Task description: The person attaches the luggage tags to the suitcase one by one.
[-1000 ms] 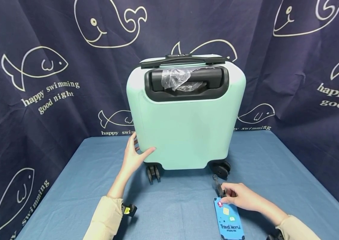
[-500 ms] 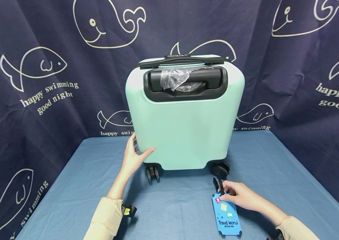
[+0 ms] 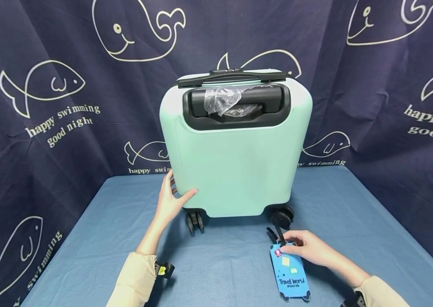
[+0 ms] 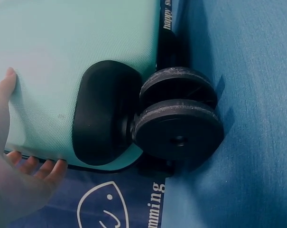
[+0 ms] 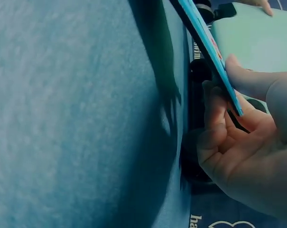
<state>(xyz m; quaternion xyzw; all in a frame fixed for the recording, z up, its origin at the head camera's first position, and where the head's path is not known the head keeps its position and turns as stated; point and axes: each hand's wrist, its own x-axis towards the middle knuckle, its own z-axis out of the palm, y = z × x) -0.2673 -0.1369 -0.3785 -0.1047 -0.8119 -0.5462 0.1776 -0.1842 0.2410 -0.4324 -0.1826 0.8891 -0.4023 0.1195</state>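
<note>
A person in cream sleeves (image 3: 136, 277) pinches a blue luggage tag (image 3: 292, 278) at the R side of its top end, R hand (image 3: 312, 248) closed to a narrow gap: thumb on the printed front, fingers bent behind. The tag, lettered "Travel World," is over the near part of the blue cloth-covered tabletop (image 3: 216, 264), slightly closer to the R edge than the L; whether its lower end touches the cloth can't be told. Its blk strap (image 3: 280, 235) rises from the top, overlapping the R wheel (image 3: 283, 216) in the head view; contact there is unclear. The L hand (image 3: 168, 202), thumb spread wide from the fingers, grips the lower L corner of a mint-green suitcase (image 3: 239, 166), thumb on the front face, fingers curled round the side. The suitcase stands upright, approx. midway btwn the tabletop's L and R edges, toward the far edge, w/ clear plastic (image 3: 222, 100) on its blk pull handle (image 3: 272, 98). Behind hangs a navy curtain (image 3: 67, 42) w/ fish and whale outlines.
</note>
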